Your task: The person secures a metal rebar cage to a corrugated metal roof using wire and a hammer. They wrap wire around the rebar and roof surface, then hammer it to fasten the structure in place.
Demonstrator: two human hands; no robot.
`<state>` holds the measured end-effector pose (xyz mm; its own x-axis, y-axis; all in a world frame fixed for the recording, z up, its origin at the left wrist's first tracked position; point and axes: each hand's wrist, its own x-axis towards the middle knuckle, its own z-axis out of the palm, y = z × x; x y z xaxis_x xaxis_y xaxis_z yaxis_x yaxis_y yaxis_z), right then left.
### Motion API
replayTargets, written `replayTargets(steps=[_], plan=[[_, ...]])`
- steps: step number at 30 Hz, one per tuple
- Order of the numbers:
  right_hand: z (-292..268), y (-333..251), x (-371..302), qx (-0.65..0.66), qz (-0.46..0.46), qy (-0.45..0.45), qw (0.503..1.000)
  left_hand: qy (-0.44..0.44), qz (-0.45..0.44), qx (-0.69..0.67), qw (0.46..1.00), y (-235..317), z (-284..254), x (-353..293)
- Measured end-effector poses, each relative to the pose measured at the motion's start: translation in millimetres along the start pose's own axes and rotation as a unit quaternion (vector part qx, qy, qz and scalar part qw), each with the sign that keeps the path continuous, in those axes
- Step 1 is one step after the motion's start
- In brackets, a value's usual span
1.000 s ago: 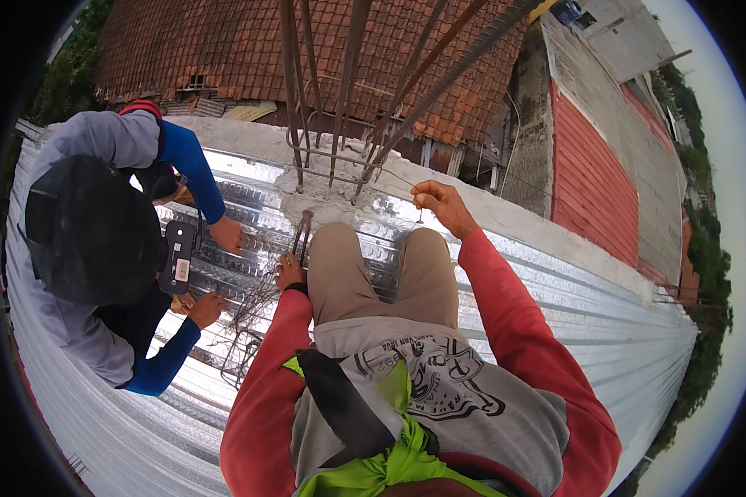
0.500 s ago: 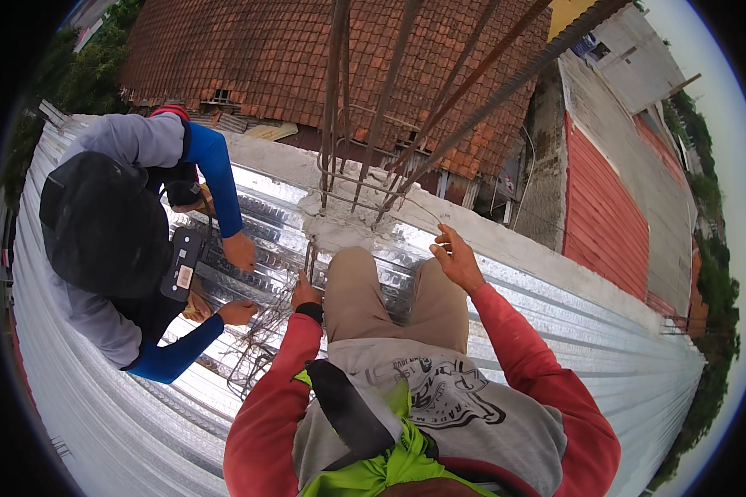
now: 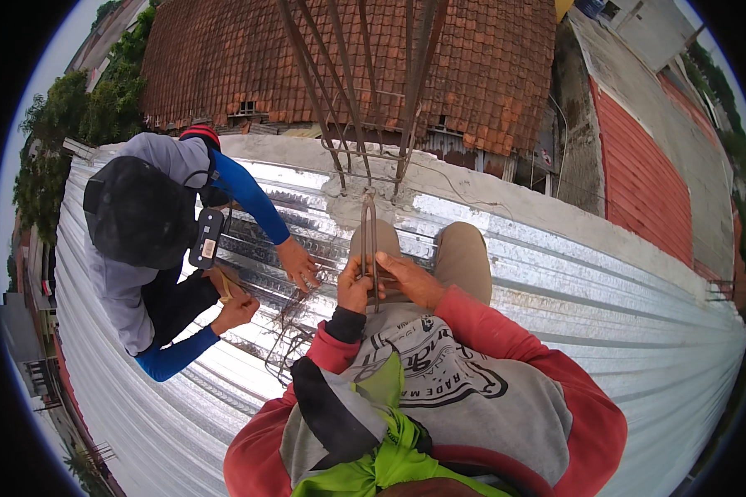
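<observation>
In front of my lap, my left hand (image 3: 355,286) is closed round the lower handles of long metal pincers (image 3: 366,236). Their narrow head points away from me, toward the concrete at the foot of the upright steel bars (image 3: 352,108). My right hand (image 3: 413,282) comes in from the right, its fingers closed on the handles beside my left. Beyond the pincers, a bent steel tie (image 3: 365,153) goes round the bars. A thin wire (image 3: 460,192) runs from there to the right along the concrete ledge. Palms and inner fingers are partly hidden.
A co-worker (image 3: 141,215) in a dark cap crouches at the left, with a hand (image 3: 298,263) by tangled tie wire (image 3: 283,331). Ribbed metal decking (image 3: 555,315) lies under us. Past the concrete ledge (image 3: 547,219) are a tiled roof (image 3: 249,58) and red metal sheets (image 3: 638,166).
My right hand has left the wire's end and come down to the pincers. My left hand has brought the pincers from the left in front of my lap. The co-worker's hands have shifted.
</observation>
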<state>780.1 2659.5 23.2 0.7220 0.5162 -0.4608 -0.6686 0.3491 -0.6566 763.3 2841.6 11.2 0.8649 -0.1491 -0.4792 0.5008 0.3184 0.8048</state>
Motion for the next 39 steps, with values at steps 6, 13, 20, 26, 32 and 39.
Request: replayTargets(steps=[6, 13, 20, 26, 32, 39], plan=[[-30, 14, -14, -0.063, -0.038, 0.075, 0.994, -0.123, 0.18, 0.324, 0.921, -25, 29, 28], [-93, -8, -5, -0.375, -0.113, 0.271, 0.879, -0.065, 0.087, 0.372, 0.922, -12, 24, 96], [-88, -39, 14, -0.59, -0.101, 0.316, 0.736, -0.119, -0.09, 0.018, 0.989, -14, 85, 147], [-85, -31, 24, -0.609, -0.174, 0.346, 0.692, -0.141, -0.079, -0.017, 0.987, -18, 96, 160], [-84, -42, 26, -0.62, -0.179, 0.358, 0.675, -0.174, -0.077, -0.032, 0.981, -16, 97, 174], [-77, -54, 28, -0.644, -0.123, 0.358, 0.665, -0.16, -0.084, -0.057, 0.982, -16, 97, 175]])
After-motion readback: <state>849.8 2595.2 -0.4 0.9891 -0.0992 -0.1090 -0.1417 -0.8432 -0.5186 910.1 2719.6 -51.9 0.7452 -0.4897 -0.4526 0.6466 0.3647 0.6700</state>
